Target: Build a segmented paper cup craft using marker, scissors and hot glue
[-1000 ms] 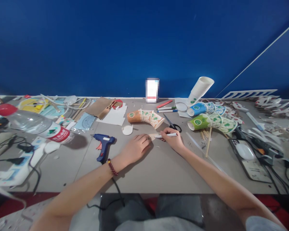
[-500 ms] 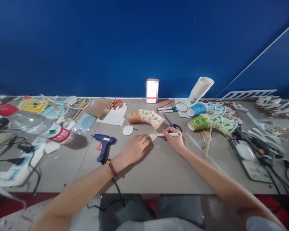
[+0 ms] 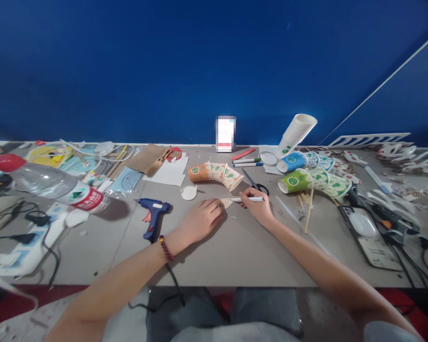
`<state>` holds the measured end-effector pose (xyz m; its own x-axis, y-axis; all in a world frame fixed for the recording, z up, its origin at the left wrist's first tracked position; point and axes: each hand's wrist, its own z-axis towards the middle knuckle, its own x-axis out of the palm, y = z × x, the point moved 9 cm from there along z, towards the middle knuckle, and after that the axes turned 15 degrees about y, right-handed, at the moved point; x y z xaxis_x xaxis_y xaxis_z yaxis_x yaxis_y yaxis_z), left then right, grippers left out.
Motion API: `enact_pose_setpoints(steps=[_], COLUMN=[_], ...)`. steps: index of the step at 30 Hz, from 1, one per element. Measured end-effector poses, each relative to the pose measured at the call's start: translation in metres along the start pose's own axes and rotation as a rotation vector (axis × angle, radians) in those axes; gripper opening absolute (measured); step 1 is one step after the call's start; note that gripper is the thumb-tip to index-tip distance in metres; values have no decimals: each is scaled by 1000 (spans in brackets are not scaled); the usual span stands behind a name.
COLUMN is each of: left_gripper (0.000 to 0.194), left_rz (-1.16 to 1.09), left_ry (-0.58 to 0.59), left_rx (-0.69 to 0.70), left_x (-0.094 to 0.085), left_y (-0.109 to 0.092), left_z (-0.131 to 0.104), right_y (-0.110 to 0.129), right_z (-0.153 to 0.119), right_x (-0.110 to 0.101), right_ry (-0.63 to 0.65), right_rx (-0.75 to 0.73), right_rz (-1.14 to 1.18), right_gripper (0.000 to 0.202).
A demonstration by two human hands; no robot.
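Head view, right hand (image 3: 257,207) gripping marker (image 3: 258,199), left hand (image 3: 202,220) (laid flat) touching striped piece (image 3: 227,203)

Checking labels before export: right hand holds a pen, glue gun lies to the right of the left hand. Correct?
Wrong side: the head view shows the glue gun to the left of the left hand. The right hand does hold a pen.
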<state>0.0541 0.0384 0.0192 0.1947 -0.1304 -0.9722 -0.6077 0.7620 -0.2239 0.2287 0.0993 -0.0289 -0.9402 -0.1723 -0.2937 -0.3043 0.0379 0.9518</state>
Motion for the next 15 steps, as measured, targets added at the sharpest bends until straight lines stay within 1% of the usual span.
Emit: enact_pose_setpoints(steps=[10,15], left_gripper=[25,25], left_rz=[0,-12], left_ry=[-2,-5], left_rx=[5,1], left_x=[-2,-2], left_y=[-1,0], left_z=[0,0], right_y=[1,5], right_z=[0,-1], right_x=[0,1], right_ry=[9,7], right_rx=[5,-15], right_rz=[-29,39], right_gripper=[27,28])
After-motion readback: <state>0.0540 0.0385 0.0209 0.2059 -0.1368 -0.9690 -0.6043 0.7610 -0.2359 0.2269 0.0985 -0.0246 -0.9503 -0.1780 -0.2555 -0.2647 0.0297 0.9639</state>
